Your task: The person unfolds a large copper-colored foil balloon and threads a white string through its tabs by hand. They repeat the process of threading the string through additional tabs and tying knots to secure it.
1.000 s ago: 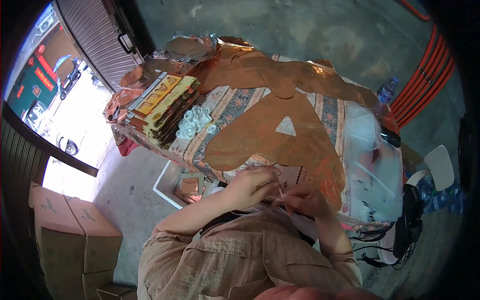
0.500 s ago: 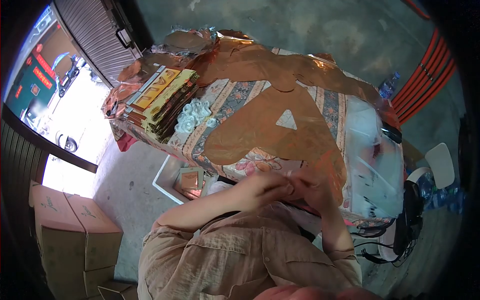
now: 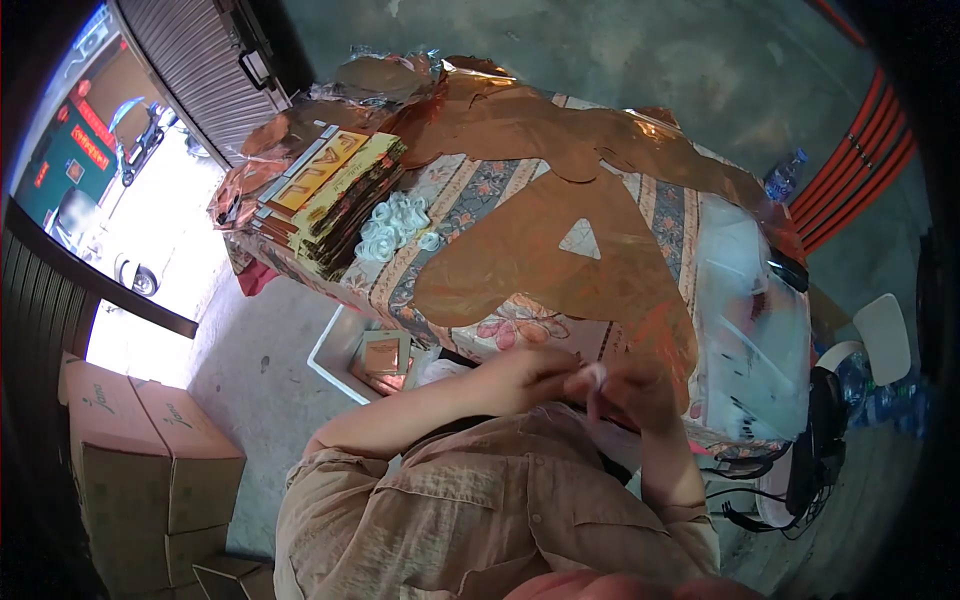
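Over the front edge of the table, my two hands are close together. My left hand (image 3: 522, 380) is closed, its fingers pinched against a small white ribbon (image 3: 597, 374). The ribbon looks rolled at its top, and a pale strip hangs below it. From the other side my right hand (image 3: 640, 388) is closed around the same ribbon; its fingertips are partly blurred. A cluster of white ribbon roses (image 3: 393, 226) lies on the table to the left, beyond my left hand.
On the patterned tablecloth (image 3: 455, 215) lie large brown cut sheets (image 3: 530, 255), a stack of gold printed pieces (image 3: 335, 190) and clear plastic sheets (image 3: 745, 340). A white foam box (image 3: 335, 362) stands below the left edge, cardboard boxes (image 3: 125, 440) on the floor.
The white ribbon shows more clearly between my hands, with a strip hanging down. My fingers have shifted around it. The view has moved slightly.
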Tool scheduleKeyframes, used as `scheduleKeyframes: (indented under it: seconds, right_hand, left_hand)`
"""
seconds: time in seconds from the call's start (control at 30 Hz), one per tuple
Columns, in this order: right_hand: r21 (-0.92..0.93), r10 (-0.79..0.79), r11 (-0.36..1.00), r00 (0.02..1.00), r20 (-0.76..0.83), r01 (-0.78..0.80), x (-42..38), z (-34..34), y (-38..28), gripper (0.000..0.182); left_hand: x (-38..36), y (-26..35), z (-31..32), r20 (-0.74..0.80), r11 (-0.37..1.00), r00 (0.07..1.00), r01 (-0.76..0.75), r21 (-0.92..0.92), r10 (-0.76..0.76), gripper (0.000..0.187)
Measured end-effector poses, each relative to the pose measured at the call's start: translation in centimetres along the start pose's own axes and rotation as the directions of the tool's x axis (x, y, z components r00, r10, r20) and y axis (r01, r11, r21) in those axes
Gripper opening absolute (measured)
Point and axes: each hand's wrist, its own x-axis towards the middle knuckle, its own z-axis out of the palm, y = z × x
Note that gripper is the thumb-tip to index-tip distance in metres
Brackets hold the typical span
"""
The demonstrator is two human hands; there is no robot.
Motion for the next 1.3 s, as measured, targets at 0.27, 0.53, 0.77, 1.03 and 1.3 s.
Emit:
scheduleKeyframes:
  seconds: [0.27, 0.53, 0.77, 1.03, 1.3]
  right_hand:
    - [0.033, 0.068, 0.997, 0.994, 0.092, -0.071, -0.8, -0.5, 0.3, 0.013]
    - [-0.465, -0.098, 0.883, 0.994, -0.038, 0.070, -0.4, -0.9, 1.6, 0.014]
    - [-0.417, -0.158, 0.909, 0.942, -0.296, 0.021, 0.4, -0.6, 2.0, 0.012]
    - [-0.450, -0.088, 0.893, 0.988, -0.130, 0.020, -0.1, 0.5, 1.5, 0.011]
    - [-0.774, -0.181, 0.631, 0.979, -0.089, 0.046, 0.1, 0.2, 1.8, 0.008]
  left_hand:
    - [-0.2, -0.1, -0.1, -0.099, 0.992, 0.994, 0.033, -0.122, -0.045, 0.013]
    - [-0.4, -0.3, -0.4, -0.127, 1.000, 0.992, -0.022, -0.008, 0.021, 0.011]
    - [-0.7, -0.5, 1.3, 0.042, 0.987, 0.996, 0.086, -0.137, -0.081, 0.011]
    - [-0.9, -2.3, 0.9, -0.174, 0.998, 0.983, 0.054, -0.029, -0.059, 0.010]
    - [-1.4, -1.2, 0.1, -0.197, 0.999, 0.980, -0.013, 0.030, 0.019, 0.009]
